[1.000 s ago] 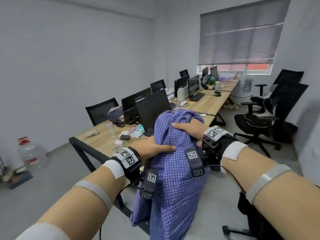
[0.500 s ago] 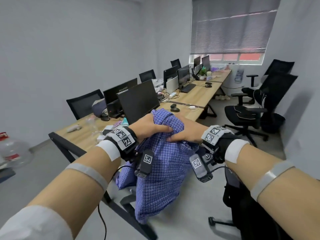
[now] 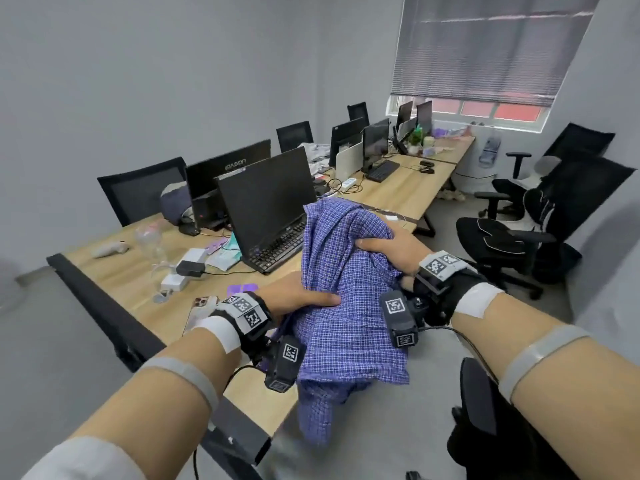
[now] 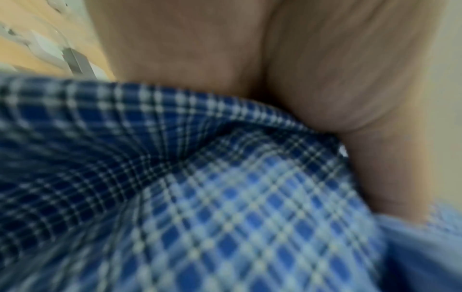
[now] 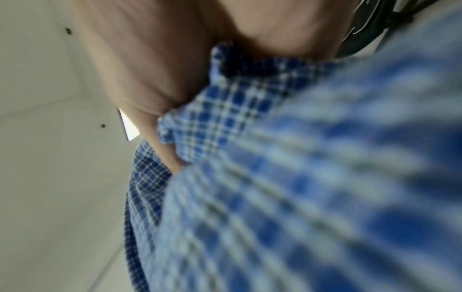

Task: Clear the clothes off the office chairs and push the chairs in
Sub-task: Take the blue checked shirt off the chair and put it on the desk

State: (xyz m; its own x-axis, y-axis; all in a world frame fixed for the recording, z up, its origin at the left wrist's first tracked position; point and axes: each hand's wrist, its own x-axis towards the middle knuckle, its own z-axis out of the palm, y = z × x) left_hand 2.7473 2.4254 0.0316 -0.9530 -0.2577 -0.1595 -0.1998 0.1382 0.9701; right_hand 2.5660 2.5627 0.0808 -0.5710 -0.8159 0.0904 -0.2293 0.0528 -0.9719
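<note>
Checked blue cotton bunches under the fingers point(image 3: 313, 299) of the left hand point(image 3: 294, 296), which curl into a fold; the right hand point(image 3: 391, 245) clamps the top of the same shirt point(image 3: 346, 306). It hangs over the near table point(image 3: 114, 282) edge, tail dangling. Likely light, limp and slippery in folds, so gathered handfuls hold better than an edge pinch.

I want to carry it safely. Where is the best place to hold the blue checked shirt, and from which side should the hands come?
Grip the bunched upper part of the blue checked shirt, coming from above on both sides, much as the left hand and right hand hold it. The cloth is gathered thick there, while the lower part hangs loose past the desk edge and would probably slip or trail.
</note>
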